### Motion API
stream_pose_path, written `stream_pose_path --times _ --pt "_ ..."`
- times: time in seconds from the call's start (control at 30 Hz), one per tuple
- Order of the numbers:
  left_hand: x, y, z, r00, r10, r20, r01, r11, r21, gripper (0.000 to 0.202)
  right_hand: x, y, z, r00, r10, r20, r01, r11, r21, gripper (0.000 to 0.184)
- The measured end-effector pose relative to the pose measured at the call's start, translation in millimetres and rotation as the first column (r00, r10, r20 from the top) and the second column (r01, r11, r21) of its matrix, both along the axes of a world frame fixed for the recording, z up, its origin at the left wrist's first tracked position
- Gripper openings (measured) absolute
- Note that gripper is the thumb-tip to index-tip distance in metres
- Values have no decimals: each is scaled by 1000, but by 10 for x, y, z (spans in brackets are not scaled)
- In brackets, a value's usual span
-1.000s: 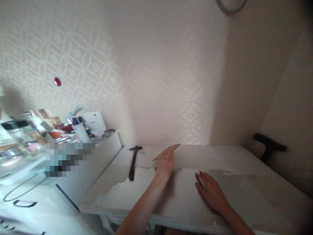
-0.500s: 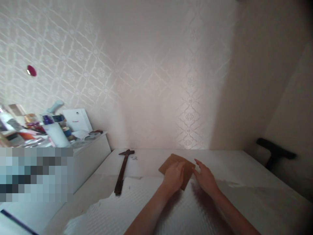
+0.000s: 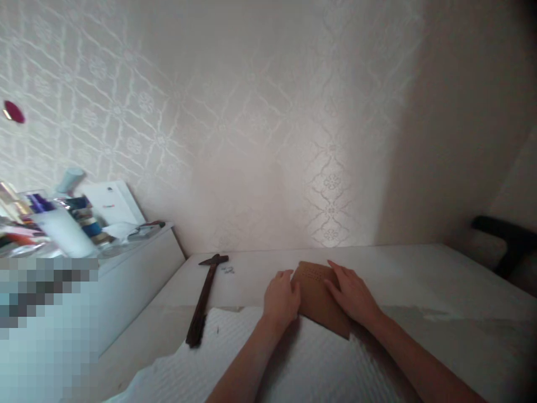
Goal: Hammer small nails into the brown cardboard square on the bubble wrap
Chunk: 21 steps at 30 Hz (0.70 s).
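Observation:
A flat brown board (image 3: 316,296) with rows of small dots or holes near its far edge lies on the white quilted cloth and table in front of me. My left hand (image 3: 282,296) grips its left edge, the thumb near the top face. On the right side, my right hand (image 3: 350,291) holds the other edge, thumb on the board and fingers along the far right corner. A hammer (image 3: 205,299) with a dark handle lies to the left, head away from me. Beside its head is a small cluster of nails or similar metal bits (image 3: 227,270).
White quilted cloth (image 3: 201,369) covers the near part of the white table (image 3: 403,274). At left stands a white cabinet (image 3: 138,274) crowded with bottles and a white box (image 3: 115,204). A dark chair armrest (image 3: 503,229) is at right; a patterned wall rises behind.
The board has turned on the table. My left hand has moved from its top to its left edge, and my right hand now rests on its right side. The view has shifted right.

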<state>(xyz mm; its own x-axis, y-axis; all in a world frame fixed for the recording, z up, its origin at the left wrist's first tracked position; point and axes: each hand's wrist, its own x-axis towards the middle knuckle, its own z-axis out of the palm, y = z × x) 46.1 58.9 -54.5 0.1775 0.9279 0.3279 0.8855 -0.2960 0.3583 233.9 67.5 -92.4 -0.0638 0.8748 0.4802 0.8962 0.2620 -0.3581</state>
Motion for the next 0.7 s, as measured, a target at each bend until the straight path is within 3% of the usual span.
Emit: stream_pose_path --times 0.43,0.7 --pt "46 -89 85 988 -3 -157 5 1000 18 28 175 139 -12 976 191 -105 -197 979 -51 73" --pt "-15 -29 -7 970 -16 -241 22 1000 19 30 149 50 84 964 242 -114 -256 957 -134 79"
